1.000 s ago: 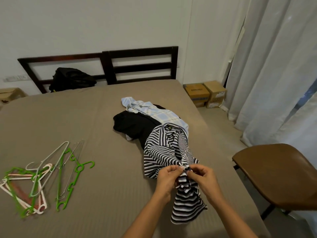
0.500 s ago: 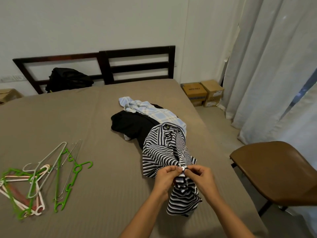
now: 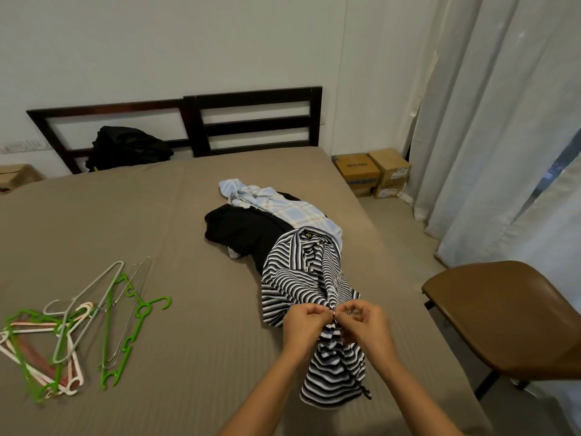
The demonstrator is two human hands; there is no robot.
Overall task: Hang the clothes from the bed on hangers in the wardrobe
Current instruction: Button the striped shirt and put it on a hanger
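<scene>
A black-and-white striped shirt [image 3: 301, 278] lies bunched lengthwise on the brown bed [image 3: 176, 221]. My left hand [image 3: 303, 325] and my right hand [image 3: 364, 322] meet over its front, and each pinches the fabric at a small button there. Behind the shirt lie a black garment [image 3: 242, 229] and a pale blue checked shirt [image 3: 283, 207]. Several plastic and wire hangers [image 3: 75, 325], green, white and pink, are heaped at the bed's left. No wardrobe is in view.
A brown chair [image 3: 509, 319] stands close to the bed's right side. Two cardboard boxes [image 3: 372, 173] sit on the floor by the white curtains [image 3: 490, 127]. A black bag [image 3: 125, 147] leans on the dark headboard [image 3: 251, 118].
Both hands stay pinched on the striped shirt's front. The shirt's lower end has been drawn slightly nearer, and the view has shifted a little.
</scene>
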